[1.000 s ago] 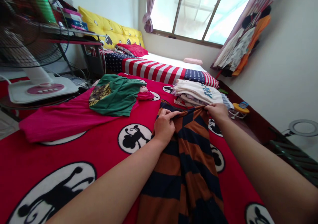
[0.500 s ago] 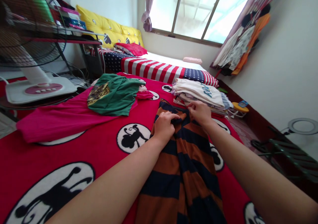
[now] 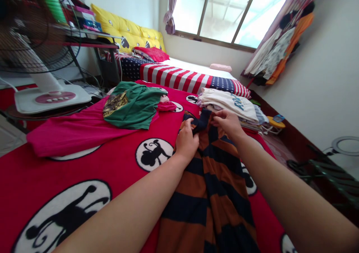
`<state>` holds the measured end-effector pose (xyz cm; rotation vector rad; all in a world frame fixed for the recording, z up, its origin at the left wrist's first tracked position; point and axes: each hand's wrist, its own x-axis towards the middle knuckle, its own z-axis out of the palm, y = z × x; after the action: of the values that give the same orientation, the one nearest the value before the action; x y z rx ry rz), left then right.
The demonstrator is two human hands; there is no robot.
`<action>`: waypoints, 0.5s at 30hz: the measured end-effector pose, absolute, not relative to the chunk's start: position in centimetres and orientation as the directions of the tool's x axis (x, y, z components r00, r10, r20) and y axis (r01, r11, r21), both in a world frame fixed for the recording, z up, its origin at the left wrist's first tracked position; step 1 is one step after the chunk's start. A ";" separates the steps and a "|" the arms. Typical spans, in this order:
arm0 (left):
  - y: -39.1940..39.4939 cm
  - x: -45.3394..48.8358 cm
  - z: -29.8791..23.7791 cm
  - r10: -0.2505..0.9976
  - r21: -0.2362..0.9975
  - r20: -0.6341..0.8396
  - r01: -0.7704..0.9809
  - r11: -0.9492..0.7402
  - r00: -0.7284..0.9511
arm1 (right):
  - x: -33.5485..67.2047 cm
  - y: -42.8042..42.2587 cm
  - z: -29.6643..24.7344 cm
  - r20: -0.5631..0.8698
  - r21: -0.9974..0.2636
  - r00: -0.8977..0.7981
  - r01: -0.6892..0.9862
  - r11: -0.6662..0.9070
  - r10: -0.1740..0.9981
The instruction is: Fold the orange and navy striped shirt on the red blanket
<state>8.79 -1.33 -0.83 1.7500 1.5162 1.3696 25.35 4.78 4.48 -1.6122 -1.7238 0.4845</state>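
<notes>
While the striped garment (image 3: 189,208) lies on the red blanket (image 3: 119,169) | left hand (image 3: 186,140) grip — fingers curled closed on its far end | right hand (image 3: 228,123) grip — pinched on same end | folded clothes (image 3: 228,102) just beyond.

Single head-worn view, forward and down over the near striped garment (image 3: 221,185) toward the far window (image 3: 224,14)

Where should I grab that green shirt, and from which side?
Probably the near right corner of the green shirt, coming from the right, the side nearest the left hand. That corner ends in a point with its edge exposed. The pink cloth shows from under the shirt, so a shallow pinch should be safer than a deep grab.
</notes>
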 end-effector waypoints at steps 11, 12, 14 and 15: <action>-2.1 9.3 -0.9 0.896 0.523 0.351 0.737 -0.428 0.272 | 29.8 1.1 0.5 0.263 -0.215 -0.172 0.949 0.231 0.949; -2.1 9.3 -1.1 0.907 0.494 0.299 0.765 -0.413 0.296 | 30.1 1.1 0.1 0.164 -0.149 -0.165 0.970 0.190 0.973; -2.0 9.2 -1.4 0.914 0.451 0.236 0.796 -0.403 0.330 | 30.4 1.1 -0.5 0.050 -0.049 -0.131 0.990 0.133 0.990; -1.9 9.1 -1.5 0.913 0.439 0.224 0.801 -0.407 0.342 | 30.4 1.0 -0.7 0.033 -0.024 -0.117 0.993 0.118 0.993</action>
<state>9.10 -1.86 -1.49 2.3557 1.5412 0.6437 30.39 0.96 -0.66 -2.0597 -2.3181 -0.0069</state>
